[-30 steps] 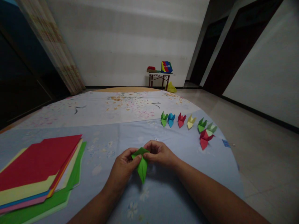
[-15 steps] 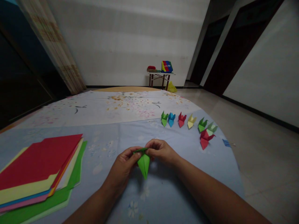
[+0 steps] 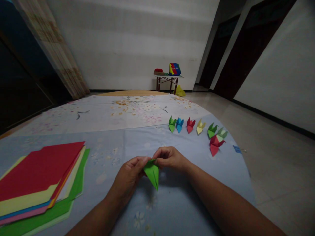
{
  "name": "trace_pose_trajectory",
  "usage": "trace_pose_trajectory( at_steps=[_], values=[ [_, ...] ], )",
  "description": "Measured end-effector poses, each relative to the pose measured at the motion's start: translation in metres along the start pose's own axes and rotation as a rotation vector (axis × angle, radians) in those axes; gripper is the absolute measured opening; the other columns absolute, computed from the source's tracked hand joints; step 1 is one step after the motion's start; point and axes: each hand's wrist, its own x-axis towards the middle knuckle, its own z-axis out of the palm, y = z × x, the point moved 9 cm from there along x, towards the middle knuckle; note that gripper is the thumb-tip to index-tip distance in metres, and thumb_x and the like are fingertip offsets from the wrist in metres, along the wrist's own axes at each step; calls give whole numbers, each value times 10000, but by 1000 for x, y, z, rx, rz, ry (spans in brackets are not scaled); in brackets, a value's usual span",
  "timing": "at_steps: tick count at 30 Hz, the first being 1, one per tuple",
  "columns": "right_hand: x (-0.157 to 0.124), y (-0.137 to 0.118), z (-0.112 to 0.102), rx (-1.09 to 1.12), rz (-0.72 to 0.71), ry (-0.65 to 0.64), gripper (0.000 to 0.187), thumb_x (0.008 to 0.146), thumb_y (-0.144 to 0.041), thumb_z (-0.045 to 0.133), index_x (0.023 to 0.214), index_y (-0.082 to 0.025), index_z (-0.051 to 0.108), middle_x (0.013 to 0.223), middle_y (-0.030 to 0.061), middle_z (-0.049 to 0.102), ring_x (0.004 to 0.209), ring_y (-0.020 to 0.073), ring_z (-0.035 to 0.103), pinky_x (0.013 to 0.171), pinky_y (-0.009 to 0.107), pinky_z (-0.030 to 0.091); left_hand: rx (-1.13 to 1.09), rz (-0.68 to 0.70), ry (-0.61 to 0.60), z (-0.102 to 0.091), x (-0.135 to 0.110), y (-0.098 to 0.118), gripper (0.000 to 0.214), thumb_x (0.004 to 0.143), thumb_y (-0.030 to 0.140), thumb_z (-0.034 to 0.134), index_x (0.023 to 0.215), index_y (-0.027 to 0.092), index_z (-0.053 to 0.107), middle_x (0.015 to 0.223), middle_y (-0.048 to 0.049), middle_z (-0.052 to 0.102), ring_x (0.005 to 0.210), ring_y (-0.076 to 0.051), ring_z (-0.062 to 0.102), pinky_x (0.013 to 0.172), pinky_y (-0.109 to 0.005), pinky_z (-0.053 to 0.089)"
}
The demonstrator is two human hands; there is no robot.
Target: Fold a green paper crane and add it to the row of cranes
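A folded green paper piece is held between both hands just above the pale blue cloth, its pointed tip aimed down toward me. My left hand pinches its upper left edge with closed fingers. My right hand pinches the top right corner, fingers curled. A row of several finished folded paper figures, green, blue, red, yellow and more green and red ones, lies on the cloth beyond my right hand.
A stack of coloured paper sheets, red on top, lies at the left. A white flowered cloth covers the far part. A small table with a colourful box stands by the back wall. Tiled floor lies to the right.
The green piece has been turned and its top flap pressed flatter between my fingers. Both hands stayed in the same spot.
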Motion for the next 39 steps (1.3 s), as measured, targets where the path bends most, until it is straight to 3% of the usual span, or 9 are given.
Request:
trace_pose_trajectory(
  at_steps=[5,12,19,22,29,39],
  values=[
    [-1,1,1,9,-1,-27,276,642,-342,743,756,-123,620,552,-42,578,466,45,498,477,170,383,-5,-41,-1,-2,2,-8,230,681,347,693,790,145,691,709,-35,693,666,-155,604,672,-260,449],
    [-4,-3,-1,-33,5,-72,277,671,-365,716,794,-125,650,587,-25,593,508,55,509,522,188,399,0,-90,-108,-2,5,-17,247,694,324,701,881,165,675,826,-56,716,747,-166,633,712,-272,450],
    [-4,-5,-7,-46,-37,1,246,681,-343,710,815,-142,665,627,-20,608,545,61,532,547,194,420,23,-143,-60,-12,10,-25,415,638,319,753,1004,150,656,848,-71,715,727,-160,637,703,-270,459],
    [-4,-1,-5,-35,-21,11,291,668,-342,721,875,-148,655,685,-10,638,587,72,567,590,209,443,47,-155,-35,-13,9,-24,395,621,307,760,973,147,681,823,-65,718,695,-149,631,672,-250,454],
    [-6,0,-8,-83,-36,102,247,658,-341,726,786,-135,681,666,8,666,570,80,578,578,216,448,90,-120,1,-13,7,-19,288,627,300,749,872,153,710,749,-55,716,645,-138,615,629,-232,456],
    [-5,3,-6,22,27,36,313,631,-352,747,856,-146,676,669,-5,651,579,79,574,597,230,454,67,-90,1,-15,8,-19,249,646,302,734,843,152,704,795,-71,725,725,-175,649,730,-286,476]
  ],
)
